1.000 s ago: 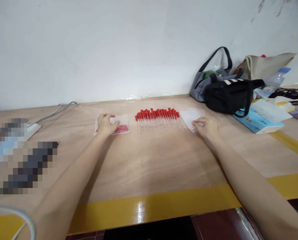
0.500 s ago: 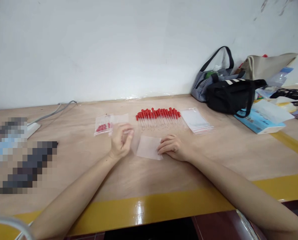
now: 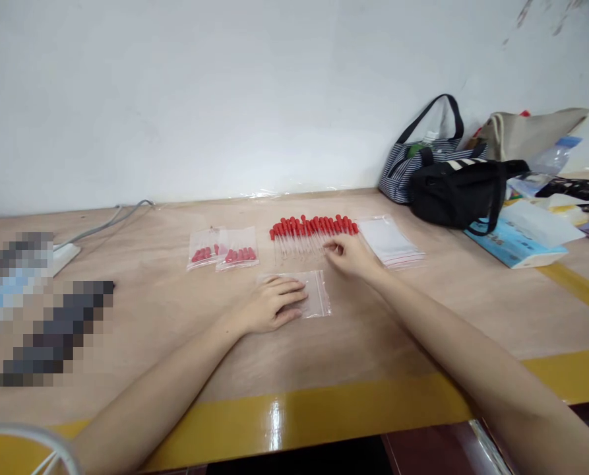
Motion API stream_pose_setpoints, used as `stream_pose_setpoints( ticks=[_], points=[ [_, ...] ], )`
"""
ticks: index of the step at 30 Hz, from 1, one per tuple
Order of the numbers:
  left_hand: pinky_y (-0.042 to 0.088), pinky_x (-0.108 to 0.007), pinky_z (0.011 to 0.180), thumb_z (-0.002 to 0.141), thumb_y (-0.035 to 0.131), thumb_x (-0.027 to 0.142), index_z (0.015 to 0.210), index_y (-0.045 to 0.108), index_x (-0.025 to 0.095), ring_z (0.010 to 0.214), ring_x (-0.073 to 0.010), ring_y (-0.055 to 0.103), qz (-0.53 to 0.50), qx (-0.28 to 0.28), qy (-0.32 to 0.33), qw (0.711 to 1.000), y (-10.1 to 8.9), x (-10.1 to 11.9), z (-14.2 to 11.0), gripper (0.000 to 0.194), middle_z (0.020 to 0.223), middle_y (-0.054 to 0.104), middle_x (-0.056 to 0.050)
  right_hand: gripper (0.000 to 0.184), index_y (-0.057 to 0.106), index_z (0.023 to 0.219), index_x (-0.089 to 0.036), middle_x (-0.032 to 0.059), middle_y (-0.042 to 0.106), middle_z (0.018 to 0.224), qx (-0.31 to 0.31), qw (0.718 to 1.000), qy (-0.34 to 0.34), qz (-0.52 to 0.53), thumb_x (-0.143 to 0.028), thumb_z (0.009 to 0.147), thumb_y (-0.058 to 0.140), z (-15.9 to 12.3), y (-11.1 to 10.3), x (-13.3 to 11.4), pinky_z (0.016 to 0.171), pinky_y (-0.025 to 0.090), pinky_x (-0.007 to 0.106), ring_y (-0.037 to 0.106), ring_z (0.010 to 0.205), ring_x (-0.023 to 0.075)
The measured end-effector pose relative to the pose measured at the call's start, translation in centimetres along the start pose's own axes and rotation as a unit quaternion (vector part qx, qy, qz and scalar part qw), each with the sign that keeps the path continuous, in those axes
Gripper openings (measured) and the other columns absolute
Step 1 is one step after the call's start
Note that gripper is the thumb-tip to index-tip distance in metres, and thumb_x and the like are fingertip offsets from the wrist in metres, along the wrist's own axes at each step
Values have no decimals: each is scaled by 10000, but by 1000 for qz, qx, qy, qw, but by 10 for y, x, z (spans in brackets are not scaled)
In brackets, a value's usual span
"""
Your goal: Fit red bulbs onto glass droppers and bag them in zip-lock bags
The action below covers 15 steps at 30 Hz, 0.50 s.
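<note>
My left hand point(image 3: 278, 303) lies palm down, fingers stretched out, on a clear zip bag point(image 3: 318, 293) that rests flat on the table. My right hand point(image 3: 349, 256) is at the lower, thin ends of a row of droppers point(image 3: 299, 244) with red rubber bulbs. Its fingers are curled together; what is between the fingertips, if anything, cannot be made out. Left of the row, two filled zip bags with red bulbs inside lie slightly overlapping, one bag point(image 3: 201, 245) behind the other bag point(image 3: 239, 241). To the row's right is a stack of flat zip bags point(image 3: 390, 241).
A striped bag point(image 3: 396, 178) and a black bag point(image 3: 452, 194) stand against the wall at the right. In front of them is a blue tissue pack point(image 3: 516, 244). Pixelated items point(image 3: 57, 330) lie at the left, beside a grey cable point(image 3: 101, 224). Yellow tape point(image 3: 324, 402) lines the front edge.
My left hand has left the second filled bag and moved right onto the flat bag. My right hand has gone from that bag forward to the droppers.
</note>
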State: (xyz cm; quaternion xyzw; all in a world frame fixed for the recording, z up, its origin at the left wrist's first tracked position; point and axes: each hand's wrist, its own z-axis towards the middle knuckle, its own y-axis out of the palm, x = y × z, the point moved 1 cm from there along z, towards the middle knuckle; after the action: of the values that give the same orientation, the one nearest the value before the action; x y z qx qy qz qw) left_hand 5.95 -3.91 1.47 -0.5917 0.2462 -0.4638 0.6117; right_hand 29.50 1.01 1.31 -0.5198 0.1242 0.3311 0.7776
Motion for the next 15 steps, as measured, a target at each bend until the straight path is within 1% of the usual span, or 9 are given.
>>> stream_pose_setpoints(
  ticks=[1,3,7,9,11,13,15],
  points=[
    [329,-411,1003,862,443,390,1199,521,248,1173,-210,459,0,14,-2,1000,1,0,0,373,1265,519,-45,185,654,828,-138,66,662,828,17,999,19,-28,-130,688,534,12,1,1,720,456,279,592,750,162],
    [341,-403,989,854,459,391,1186,530,250,1161,-207,466,-10,31,-8,999,3,0,0,368,1246,534,-41,179,654,800,-136,74,660,829,32,996,56,-67,-121,698,507,35,6,1,757,442,284,592,782,172],
    [340,-393,984,847,474,387,1180,532,245,1158,-204,466,-30,43,-11,999,6,0,1,367,1232,543,-44,189,645,833,-133,111,649,890,61,978,170,-105,-235,736,519,64,21,-1,782,437,319,591,851,210],
    [336,-395,986,847,473,386,1177,535,243,1156,-205,467,-33,44,-11,998,6,0,1,365,1232,543,-47,222,645,860,-150,115,641,934,73,966,226,-102,-300,730,545,73,27,1,774,443,339,590,878,226],
    [334,-397,987,849,471,387,1173,539,240,1157,-205,466,-36,44,-12,998,6,1,1,362,1234,541,-50,226,656,857,-182,103,643,942,73,954,280,-82,-334,713,568,78,32,3,760,448,361,592,888,239],
    [335,-396,987,850,469,387,1170,540,237,1158,-205,466,-40,44,-15,998,5,1,1,361,1236,540,-52,204,668,836,-205,93,650,938,72,942,321,-59,-327,697,582,80,34,6,748,450,379,596,891,249],
    [336,-395,987,850,469,387,1170,541,236,1159,-205,465,-42,45,-16,998,6,1,1,361,1235,540,-52,190,674,826,-207,99,651,951,77,936,342,-40,-296,685,583,83,35,8,743,450,384,597,898,255]
  ],
)
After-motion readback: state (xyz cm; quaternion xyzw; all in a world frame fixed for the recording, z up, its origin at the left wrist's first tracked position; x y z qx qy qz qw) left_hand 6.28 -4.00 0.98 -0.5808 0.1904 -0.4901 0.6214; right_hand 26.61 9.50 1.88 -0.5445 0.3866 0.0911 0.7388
